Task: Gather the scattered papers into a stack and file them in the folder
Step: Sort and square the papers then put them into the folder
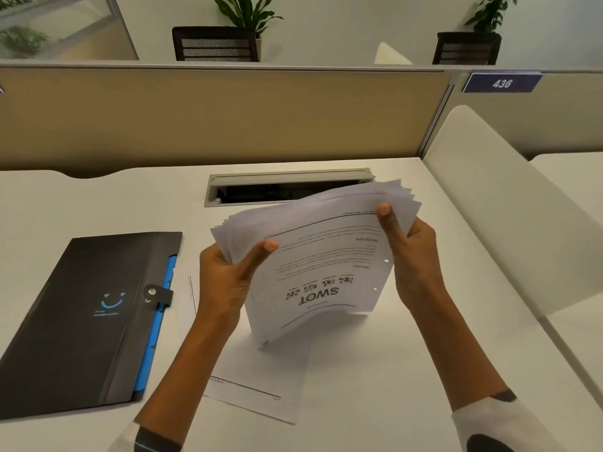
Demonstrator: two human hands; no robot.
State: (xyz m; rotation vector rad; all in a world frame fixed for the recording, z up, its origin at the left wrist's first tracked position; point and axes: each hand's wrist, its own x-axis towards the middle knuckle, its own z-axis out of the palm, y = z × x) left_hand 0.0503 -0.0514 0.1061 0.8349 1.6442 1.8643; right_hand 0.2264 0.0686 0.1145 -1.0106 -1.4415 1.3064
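A thick stack of printed papers (319, 256) stands tilted on its near edge on the white desk (408, 370), bowed, with a "SWOT" page on top. My left hand (228, 275) grips the stack's left edge, thumb on top. My right hand (411, 252) grips its right edge. A loose sheet (261, 380) lies flat on the desk under the stack and my left forearm. Another sheet's edge (191, 288) shows beside the folder. The black folder (85, 321) with blue inner tabs lies shut with a snap strap, to the left of my hands.
A grey cable tray opening (287, 187) sits in the desk behind the papers. A beige partition (212, 119) closes off the back. A white divider panel (509, 203) borders the desk on the right.
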